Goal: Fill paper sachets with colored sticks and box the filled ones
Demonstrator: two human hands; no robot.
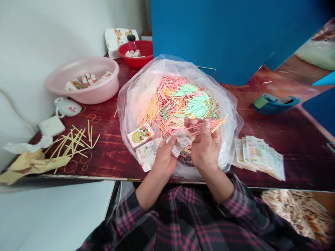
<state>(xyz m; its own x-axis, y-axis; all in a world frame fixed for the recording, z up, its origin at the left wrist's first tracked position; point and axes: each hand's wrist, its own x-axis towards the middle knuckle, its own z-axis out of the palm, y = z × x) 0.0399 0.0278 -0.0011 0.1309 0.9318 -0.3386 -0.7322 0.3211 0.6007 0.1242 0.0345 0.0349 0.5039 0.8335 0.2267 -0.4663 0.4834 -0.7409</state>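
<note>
My left hand [165,155] pinches a small printed plastic packet [182,141], thumb on top. Closed around a small bundle of thin coloured sticks [209,126], pink and orange, is my right hand [206,146]; their ends stick out to the right. Both hands are over the near rim of a large basin lined with a clear plastic bag [136,101], heaped with loose pink, green and orange sticks [183,101]. Beside my left hand, a stack of flat printed packets [149,153] and a card with a cartoon picture [140,135] lie on the basin's near left edge.
Filled packets [261,155] lie stacked at right. A blue bowl [274,106] sits behind them. At left are a pink basin [104,87], a white mug [67,106], loose yellow sticks [75,143] and rubber bands. A red bowl [141,61] and a blue panel [209,35] stand behind.
</note>
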